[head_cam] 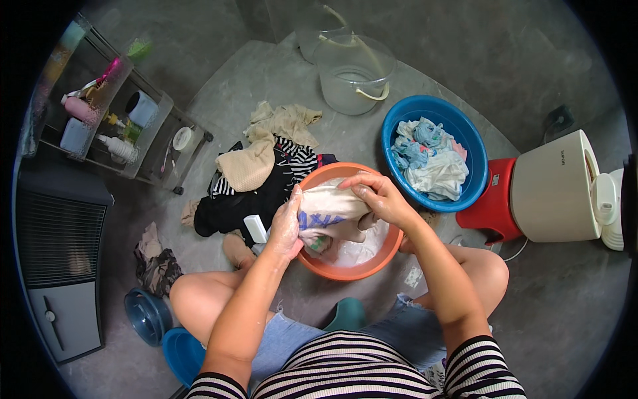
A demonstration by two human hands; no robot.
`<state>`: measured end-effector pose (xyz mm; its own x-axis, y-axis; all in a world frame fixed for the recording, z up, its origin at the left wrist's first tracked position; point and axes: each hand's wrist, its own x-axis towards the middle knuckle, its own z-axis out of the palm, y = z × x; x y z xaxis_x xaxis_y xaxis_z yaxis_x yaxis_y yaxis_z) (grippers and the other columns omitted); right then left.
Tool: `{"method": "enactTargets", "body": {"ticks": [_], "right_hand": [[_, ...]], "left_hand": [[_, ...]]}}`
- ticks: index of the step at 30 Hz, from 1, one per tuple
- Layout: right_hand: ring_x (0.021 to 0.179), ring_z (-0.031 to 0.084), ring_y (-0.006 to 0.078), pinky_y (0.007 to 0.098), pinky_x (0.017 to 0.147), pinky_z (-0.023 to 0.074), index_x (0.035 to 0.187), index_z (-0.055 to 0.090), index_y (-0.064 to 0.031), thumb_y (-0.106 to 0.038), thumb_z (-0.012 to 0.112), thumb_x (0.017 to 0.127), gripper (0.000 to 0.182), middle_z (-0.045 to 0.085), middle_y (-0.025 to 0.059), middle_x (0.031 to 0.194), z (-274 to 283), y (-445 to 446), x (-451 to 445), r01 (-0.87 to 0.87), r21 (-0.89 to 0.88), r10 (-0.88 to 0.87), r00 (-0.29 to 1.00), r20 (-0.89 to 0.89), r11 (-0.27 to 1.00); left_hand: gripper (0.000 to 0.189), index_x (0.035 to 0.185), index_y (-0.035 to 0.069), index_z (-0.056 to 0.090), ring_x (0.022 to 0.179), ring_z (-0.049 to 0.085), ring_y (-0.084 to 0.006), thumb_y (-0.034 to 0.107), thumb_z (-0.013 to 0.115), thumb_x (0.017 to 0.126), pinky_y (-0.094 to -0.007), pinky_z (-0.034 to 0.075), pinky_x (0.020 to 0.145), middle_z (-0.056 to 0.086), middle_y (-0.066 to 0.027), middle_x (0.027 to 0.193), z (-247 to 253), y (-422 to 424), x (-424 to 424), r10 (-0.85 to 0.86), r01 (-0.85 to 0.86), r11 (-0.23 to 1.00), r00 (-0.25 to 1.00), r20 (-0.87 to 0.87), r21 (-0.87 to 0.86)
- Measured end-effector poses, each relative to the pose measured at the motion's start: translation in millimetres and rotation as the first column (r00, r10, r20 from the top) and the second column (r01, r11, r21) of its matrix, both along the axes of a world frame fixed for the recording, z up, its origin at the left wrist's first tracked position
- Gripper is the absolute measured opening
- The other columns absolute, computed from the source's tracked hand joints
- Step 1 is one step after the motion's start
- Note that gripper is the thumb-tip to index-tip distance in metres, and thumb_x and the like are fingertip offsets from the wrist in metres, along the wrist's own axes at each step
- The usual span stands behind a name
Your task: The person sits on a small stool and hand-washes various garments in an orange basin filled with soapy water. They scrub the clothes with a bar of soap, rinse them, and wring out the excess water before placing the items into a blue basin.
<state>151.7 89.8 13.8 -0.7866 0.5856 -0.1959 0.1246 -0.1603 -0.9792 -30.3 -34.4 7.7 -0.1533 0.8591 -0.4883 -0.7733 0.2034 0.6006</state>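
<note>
Between my two hands a wet, pale garment (331,202) with blue print is held above an orange basin (344,273). My left hand (286,224) grips its left edge, thumb on top, and looks wet with suds. On the opposite side my right hand (381,197) holds the cloth, its fingers bent over the upper right edge. Milky, sudsy water (356,252) and more submerged cloth show below the garment. The garment's lower part hangs into the basin, and its underside is hidden. Just left of my left hand is a white block-like object (255,228), possibly a brush or soap.
Dark and striped clothes (244,209) lie heaped left of the basin. A blue basin (434,202) of wet laundry stands at the right, by a cream and red appliance (548,189). Clear buckets (349,90) are behind. A wheeled shelf rack (149,139) with bottles stands at the left.
</note>
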Motion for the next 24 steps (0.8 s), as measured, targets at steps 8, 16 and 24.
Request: {"method": "enactTargets", "body": {"ticks": [8, 16, 24], "right_hand": [[0.082, 0.058, 0.0313, 0.0387, 0.074, 0.0475, 0.094, 0.062, -0.0046, -0.019, 0.061, 0.086, 0.016, 0.060, 0.0136, 0.093, -29, -24, 0, -0.061, 0.670, 0.023, 0.998, 0.065, 0.740], [0.067, 0.060, 0.0317, 0.0379, 0.058, 0.0457, 0.084, 0.051, -0.0078, -0.025, 0.063, 0.085, 0.022, 0.058, 0.0148, 0.074, 13, -98, -56, 0.074, 0.750, -0.124, 0.992, 0.010, 0.657], [0.064, 0.059, 0.0424, 0.0506, 0.058, 0.0453, 0.084, 0.056, -0.0070, -0.028, 0.051, 0.091, 0.023, 0.059, 0.0224, 0.066, 8, -90, -63, 0.075, 0.784, -0.341, 0.923, 0.180, 0.616]], "left_hand": [[0.039, 0.107, 0.002, 0.059, 0.092, 0.065, -0.0209, 0.037, 0.045, 0.099, -0.0368, 0.053, 0.082, 0.065, -0.0102, 0.102, -8, 0, -11, 0.014, -0.014, 1.000, 0.998, 0.060, 0.015], [0.034, 0.110, 0.006, 0.058, 0.089, 0.063, -0.0205, 0.036, 0.049, 0.097, -0.0333, 0.053, 0.079, 0.062, -0.0068, 0.102, -28, 7, 8, 0.134, -0.119, 0.987, 0.981, 0.141, -0.106], [0.049, 0.117, 0.010, 0.055, 0.101, 0.058, -0.0210, 0.052, 0.041, 0.096, -0.0384, 0.050, 0.084, 0.060, -0.0064, 0.104, -44, 0, 18, 0.059, -0.028, 0.969, 0.991, 0.122, -0.245]]}}
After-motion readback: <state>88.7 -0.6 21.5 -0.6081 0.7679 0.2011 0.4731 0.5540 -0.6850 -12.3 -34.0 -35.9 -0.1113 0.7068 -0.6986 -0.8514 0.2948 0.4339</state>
